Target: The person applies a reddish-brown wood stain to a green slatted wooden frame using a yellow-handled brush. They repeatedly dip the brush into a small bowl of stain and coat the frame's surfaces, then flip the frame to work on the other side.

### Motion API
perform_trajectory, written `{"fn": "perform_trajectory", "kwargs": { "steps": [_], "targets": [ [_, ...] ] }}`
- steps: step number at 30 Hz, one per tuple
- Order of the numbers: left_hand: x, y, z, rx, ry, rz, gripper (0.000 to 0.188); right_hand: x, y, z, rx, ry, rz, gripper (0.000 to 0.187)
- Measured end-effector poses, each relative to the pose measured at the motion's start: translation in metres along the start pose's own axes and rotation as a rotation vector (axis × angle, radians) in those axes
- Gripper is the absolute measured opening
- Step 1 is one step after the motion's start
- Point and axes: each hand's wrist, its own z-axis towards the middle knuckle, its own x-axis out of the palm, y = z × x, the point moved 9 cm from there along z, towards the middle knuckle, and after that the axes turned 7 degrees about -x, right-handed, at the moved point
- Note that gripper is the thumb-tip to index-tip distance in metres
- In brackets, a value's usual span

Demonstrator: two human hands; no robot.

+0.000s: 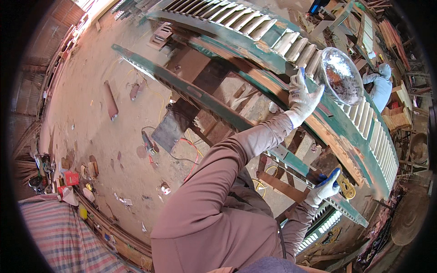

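My left hand (302,101), in a white glove with blue fingertips, reaches to a large green louvered shutter (268,57). Its fingers and thumb are spread at the frame's worn, bare-wood edge. Lower down, my right hand (322,187), also gloved, is closed with the thumb raised. A yellow tool (347,188) with holes in it shows just beyond that hand, which seems to grip it; the fingers' undersides are hidden. A round, shiny, clear-looking basin (341,76) rests on the shutter's slats, right of my left hand.
Slotted green rails (182,86) lie below the shutter. A power tool (149,144) with cords lies on the dirt floor beside a dark panel (170,134). A person (381,85) in light blue bends at the far right. Striped cloth (63,232) covers the lower left.
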Motion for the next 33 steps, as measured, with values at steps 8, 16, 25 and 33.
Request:
{"fn": "perform_trajectory", "kwargs": {
  "steps": [8, 16, 25, 33],
  "targets": [
    [0.004, -0.019, -0.009, 0.149, -0.013, 0.063, 0.1, 0.01, -0.002, 0.021, 0.093, 0.194, 0.039, 0.031],
    [0.016, -0.036, -0.026, 0.217, 0.101, 0.004, 0.102, 0.141, 0.206, 0.068, -1.252, 0.514, -0.717, 0.023],
    [0.026, -0.046, -0.041, 0.31, 0.223, 0.193, 0.106, 0.371, 0.181, 0.136, -0.649, 0.922, -1.207, 0.043],
    [0.037, -0.032, -0.036, 0.215, 0.332, 0.251, 0.106, 0.419, 0.146, 0.135, -0.676, 1.106, -1.122, 0.045]
  ]
}}
